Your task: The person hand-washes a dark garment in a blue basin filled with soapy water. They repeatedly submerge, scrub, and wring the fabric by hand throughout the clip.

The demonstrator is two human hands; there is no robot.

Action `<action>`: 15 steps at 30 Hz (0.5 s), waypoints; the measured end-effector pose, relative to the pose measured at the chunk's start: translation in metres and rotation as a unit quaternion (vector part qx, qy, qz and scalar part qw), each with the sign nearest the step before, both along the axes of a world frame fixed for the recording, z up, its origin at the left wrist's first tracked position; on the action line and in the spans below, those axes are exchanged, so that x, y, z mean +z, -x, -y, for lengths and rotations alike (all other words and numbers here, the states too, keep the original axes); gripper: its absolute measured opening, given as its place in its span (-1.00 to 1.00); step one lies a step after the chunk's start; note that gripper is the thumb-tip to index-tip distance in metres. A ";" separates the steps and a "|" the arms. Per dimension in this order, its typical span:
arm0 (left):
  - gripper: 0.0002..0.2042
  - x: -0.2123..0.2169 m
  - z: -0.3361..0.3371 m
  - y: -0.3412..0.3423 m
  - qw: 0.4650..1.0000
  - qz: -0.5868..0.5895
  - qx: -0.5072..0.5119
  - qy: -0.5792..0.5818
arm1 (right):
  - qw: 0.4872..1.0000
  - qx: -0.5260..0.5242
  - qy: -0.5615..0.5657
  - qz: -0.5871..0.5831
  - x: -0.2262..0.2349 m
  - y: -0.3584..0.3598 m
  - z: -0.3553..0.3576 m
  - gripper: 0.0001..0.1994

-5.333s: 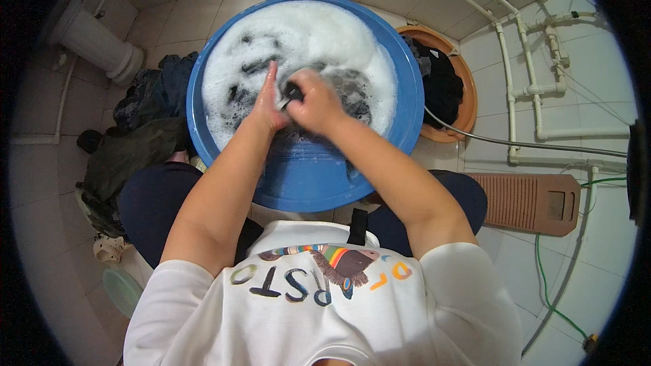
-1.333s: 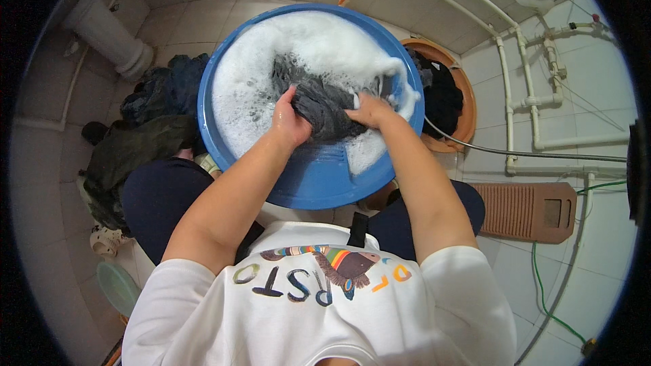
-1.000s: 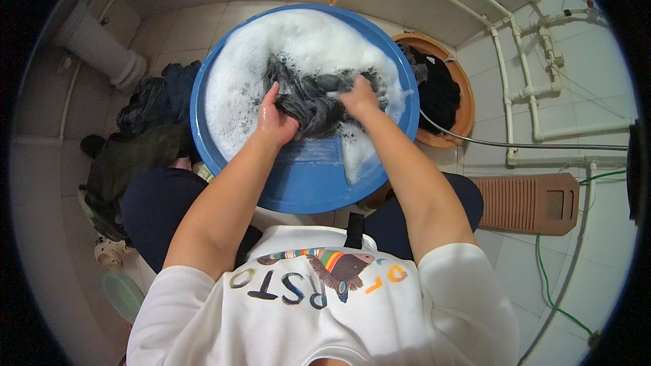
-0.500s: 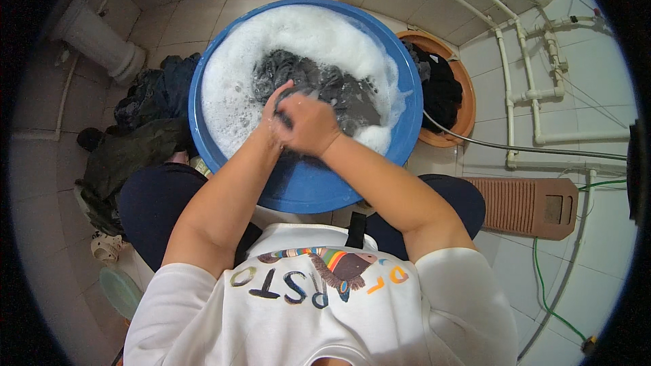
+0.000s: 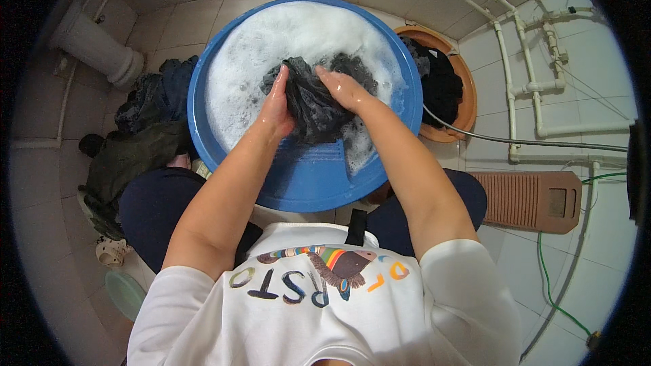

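A dark grey wet garment (image 5: 310, 108) is bunched between my two hands, over a blue washtub (image 5: 298, 193) with white suds. My left hand (image 5: 277, 112) grips its left side, thumb up along the cloth and fingers partly hidden behind it. On the other side, my right hand (image 5: 344, 91) holds the garment, its fingertips partly covered by the folds. Beneath the bundle, the ridged washboard slope (image 5: 319, 154) built into the tub shows. More dark cloth (image 5: 356, 69) lies in the foam (image 5: 251, 61) just beyond my right hand.
Dark clothes (image 5: 139, 149) lie heaped on the floor left of the tub. An orange-brown basin (image 5: 468, 105) with dark clothes stands at right. A brown washboard (image 5: 522, 200) lies near my right knee. White pipes (image 5: 508, 88), a grey hose (image 5: 515, 142) and a green hose (image 5: 546, 278) run at right.
My hands were pressed together over the cloth, the right blurred by motion. Now they are apart, with the garment lifted and bunched between them, and the tub's ridged slope shows.
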State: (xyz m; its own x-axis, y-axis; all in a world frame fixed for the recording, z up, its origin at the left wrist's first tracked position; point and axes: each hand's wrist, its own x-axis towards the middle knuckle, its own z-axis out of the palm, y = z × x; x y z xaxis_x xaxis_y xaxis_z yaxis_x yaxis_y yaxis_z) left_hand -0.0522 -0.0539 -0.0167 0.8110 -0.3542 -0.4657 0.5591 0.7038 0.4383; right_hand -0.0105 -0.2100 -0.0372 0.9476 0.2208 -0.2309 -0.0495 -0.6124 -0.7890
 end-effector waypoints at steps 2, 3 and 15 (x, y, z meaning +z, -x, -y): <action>-0.40 -0.012 -0.003 -0.004 1.000 0.011 -0.005 0.024 | 0.996 0.019 -0.061 -0.062 0.004 0.001 -0.002 -0.34; -0.39 -0.013 -0.005 -0.003 0.999 0.007 -0.004 0.050 | 0.992 0.039 -0.101 -0.069 0.017 0.001 -0.006 -0.43; -0.16 -0.009 -0.043 -0.021 0.962 -0.024 0.220 0.158 | 0.871 0.023 -0.349 -0.345 0.050 0.018 0.025 -0.55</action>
State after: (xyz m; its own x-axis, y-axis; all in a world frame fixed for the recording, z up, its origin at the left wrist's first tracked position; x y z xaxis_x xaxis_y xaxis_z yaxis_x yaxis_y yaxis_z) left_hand -0.0309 -0.0113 -0.0259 0.8950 -0.1115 -0.4319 0.1911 0.9708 0.1453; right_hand -0.0289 -0.2345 0.0128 0.6233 0.5695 -0.5359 -0.6471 -0.0092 -0.7624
